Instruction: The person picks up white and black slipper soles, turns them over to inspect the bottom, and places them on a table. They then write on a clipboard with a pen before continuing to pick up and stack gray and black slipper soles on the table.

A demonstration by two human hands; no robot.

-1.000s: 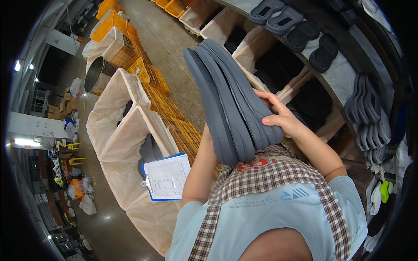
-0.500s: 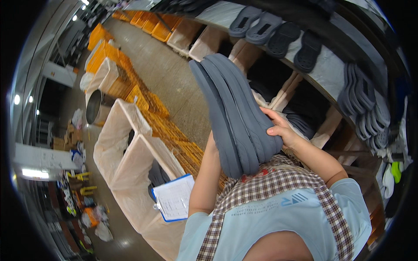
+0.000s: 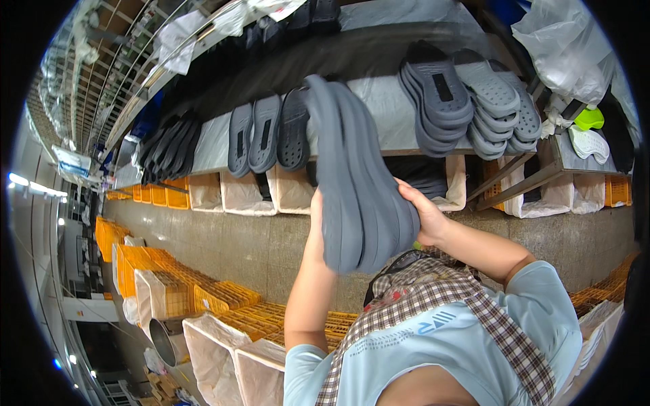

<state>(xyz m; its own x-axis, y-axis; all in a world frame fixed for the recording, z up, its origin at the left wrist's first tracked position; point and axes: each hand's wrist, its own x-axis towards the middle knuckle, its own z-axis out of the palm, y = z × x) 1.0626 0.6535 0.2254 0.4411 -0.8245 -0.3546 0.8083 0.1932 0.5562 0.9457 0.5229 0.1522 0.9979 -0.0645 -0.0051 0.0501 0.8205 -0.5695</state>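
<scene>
Between my two hands is a stack of several dark grey foam shoe soles (image 3: 362,183), standing on edge side by side and tilted, in front of my chest. My left hand (image 3: 317,210) supports the stack's left side; its fingers are hidden behind the soles. On the lower right side, my right hand (image 3: 421,211) grips the stack, thumb and fingers pressed against the outer sole. Beyond the stack, single dark soles with holes (image 3: 265,132) lie in a row on the long bench (image 3: 369,101).
Piled soles, dark grey (image 3: 437,101) and lighter grey (image 3: 491,101), stand on the bench to the right. Black soles (image 3: 172,149) lie at its left. Lined bins (image 3: 247,193) sit beneath it. Orange crates (image 3: 169,271) line the floor at left. A plastic bag (image 3: 562,47) hangs at upper right.
My view and body have turned right, so the bench now spans the space ahead and the crates lie to the left and behind. Both hands still hold the stack; the clipboard has left view.
</scene>
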